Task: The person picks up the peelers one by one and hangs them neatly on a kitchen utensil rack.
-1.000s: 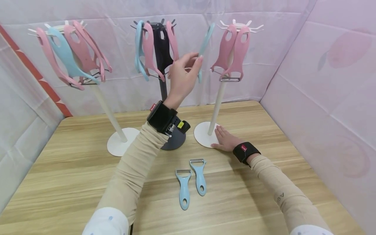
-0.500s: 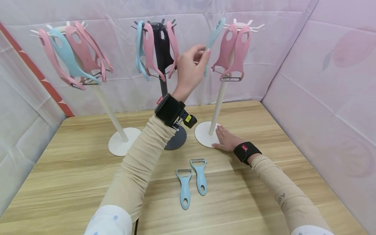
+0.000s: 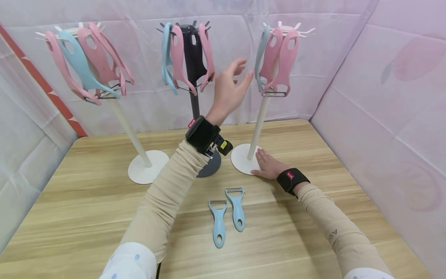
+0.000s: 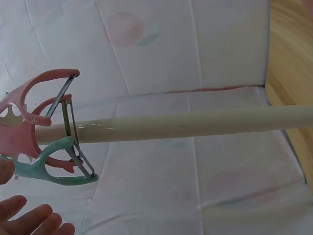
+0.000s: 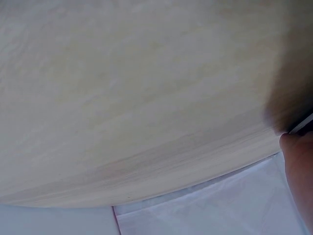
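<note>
A blue peeler (image 3: 261, 58) hangs from a prong at the left of the right white stand (image 3: 256, 128), beside two pink peelers (image 3: 286, 64). My left hand (image 3: 230, 87) is raised just left of it, fingers spread and holding nothing. In the left wrist view the fingers (image 4: 29, 220) lie close to the blue-green peeler (image 4: 34, 169); contact with the thumb is unclear. My right hand (image 3: 270, 166) rests with straight fingers on that stand's round base (image 3: 240, 157). Two more blue peelers, a nearer one (image 3: 218, 224) and a farther one (image 3: 237, 209), lie on the table.
At the left, another white stand (image 3: 127, 133) carries pink peelers and a blue peeler (image 3: 78, 62). The black stand (image 3: 194, 102) in the middle bears blue, pink and black peelers. Fabric walls (image 3: 379, 77) enclose the wooden table (image 3: 87, 217).
My left hand has carried the blue peeler rightward to the right stand and let go; it now hangs there. My right hand has stayed on the base.
</note>
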Available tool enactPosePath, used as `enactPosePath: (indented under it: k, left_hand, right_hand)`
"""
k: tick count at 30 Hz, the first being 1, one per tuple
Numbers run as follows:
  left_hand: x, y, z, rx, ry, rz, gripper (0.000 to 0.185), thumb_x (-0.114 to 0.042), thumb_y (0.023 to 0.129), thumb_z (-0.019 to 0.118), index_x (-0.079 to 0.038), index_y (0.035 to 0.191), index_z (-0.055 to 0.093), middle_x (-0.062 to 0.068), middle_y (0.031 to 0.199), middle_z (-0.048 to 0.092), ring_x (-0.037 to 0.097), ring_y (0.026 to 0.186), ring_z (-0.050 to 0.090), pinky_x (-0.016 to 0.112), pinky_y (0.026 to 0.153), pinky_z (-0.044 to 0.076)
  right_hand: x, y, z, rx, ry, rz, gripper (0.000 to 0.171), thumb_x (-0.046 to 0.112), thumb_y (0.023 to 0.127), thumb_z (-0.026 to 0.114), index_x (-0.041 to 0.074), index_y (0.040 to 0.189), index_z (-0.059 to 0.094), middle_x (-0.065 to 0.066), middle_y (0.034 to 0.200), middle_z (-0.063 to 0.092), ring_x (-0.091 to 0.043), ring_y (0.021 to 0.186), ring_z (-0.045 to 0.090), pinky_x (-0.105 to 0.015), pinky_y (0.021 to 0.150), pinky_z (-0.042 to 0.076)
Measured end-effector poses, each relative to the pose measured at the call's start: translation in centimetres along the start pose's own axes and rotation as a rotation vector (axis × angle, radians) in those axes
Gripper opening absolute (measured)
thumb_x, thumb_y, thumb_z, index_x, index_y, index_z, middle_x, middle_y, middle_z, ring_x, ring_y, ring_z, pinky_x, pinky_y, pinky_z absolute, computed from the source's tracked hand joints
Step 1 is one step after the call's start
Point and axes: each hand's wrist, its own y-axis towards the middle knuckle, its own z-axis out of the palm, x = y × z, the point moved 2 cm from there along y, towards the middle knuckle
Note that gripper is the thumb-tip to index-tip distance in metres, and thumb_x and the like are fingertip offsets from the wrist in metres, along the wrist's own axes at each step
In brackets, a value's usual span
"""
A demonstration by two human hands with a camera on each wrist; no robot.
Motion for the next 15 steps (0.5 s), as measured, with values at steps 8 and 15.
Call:
enactPosePath:
  k: [8, 15]
  left_hand:
    - [2.0, -2.8, 0.1, 0.026, -0.051, -0.027, 0.038, -0.012, 0.089, 0.057, 0.001, 0.125, 0.05, 0.013, 0.119, 0.058, 0.015, 0.107, 0.055, 0.022, 0.084, 0.046]
    - [5.3, -6.0, 1.2, 0.224, 0.029, -0.03, 0.035, -0.011, 0.092, 0.053, 0.003, 0.124, 0.051, 0.016, 0.122, 0.055, 0.022, 0.108, 0.055, 0.02, 0.082, 0.047]
  right_hand:
    - [0.1, -0.1, -0.1, 0.002, -0.018, -0.001, 0.083, 0.048, 0.093, 0.041, -0.018, 0.136, 0.015, -0.035, 0.143, 0.007, -0.043, 0.134, 0.005, -0.047, 0.108, 0.011]
    - [0.2, -0.2, -0.2, -0.005, -0.004, -0.003, 0.08, 0.041, 0.093, 0.045, -0.019, 0.135, 0.015, -0.035, 0.143, 0.008, -0.044, 0.133, 0.005, -0.047, 0.108, 0.011]
